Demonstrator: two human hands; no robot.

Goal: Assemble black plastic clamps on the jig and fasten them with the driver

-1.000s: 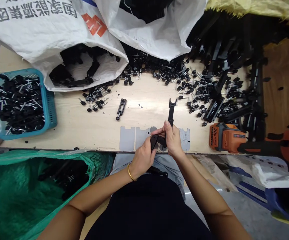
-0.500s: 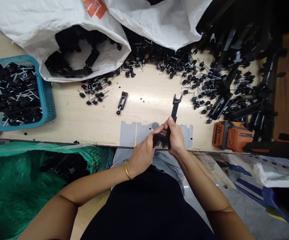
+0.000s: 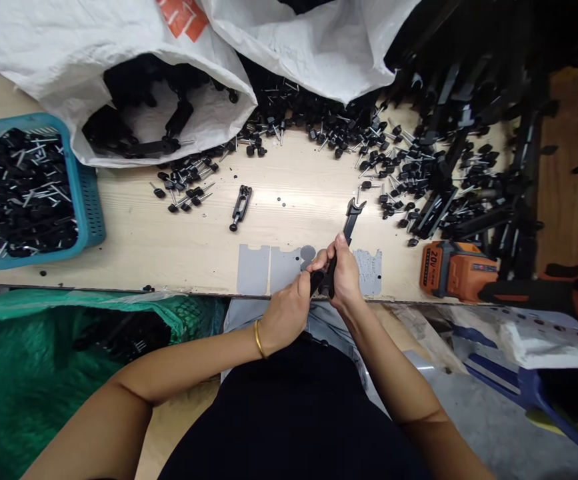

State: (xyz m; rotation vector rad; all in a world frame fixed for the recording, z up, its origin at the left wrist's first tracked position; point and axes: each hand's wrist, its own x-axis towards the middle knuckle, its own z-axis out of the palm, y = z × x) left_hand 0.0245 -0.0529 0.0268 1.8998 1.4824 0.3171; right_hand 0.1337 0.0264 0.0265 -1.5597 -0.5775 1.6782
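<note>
Broadly, we sit at a pale wooden worktop (image 3: 289,227) whose far edge is crowded with two white sacks (image 3: 69,60), slumped open so that the black parts inside spill within arm's reach. A green bag (image 3: 29,373) gapes below the near edge on our left, seemingly so that pieces can drop into it. On the right lies a heap of long black arms (image 3: 469,133), and on the left a blue basket (image 3: 93,207) keeps knobbed pins together. An orange cordless driver (image 3: 456,270) lies flat at the right, close by. Grey plates (image 3: 269,267) sit flush with the near edge, just beyond our hands. Loose black pins (image 3: 369,147) fan across the far middle. Our right hand (image 3: 343,277) is closed round the shaft of one black arm (image 3: 349,223), which slants away from us over the near edge, forked end up. Our left hand (image 3: 289,310) pinches its lower end between thumb and fingers, so the piece looks braced from both sides. One small black link (image 3: 241,207) lies alone, well apart from it. A gold bangle (image 3: 259,339) circles the left wrist.
</note>
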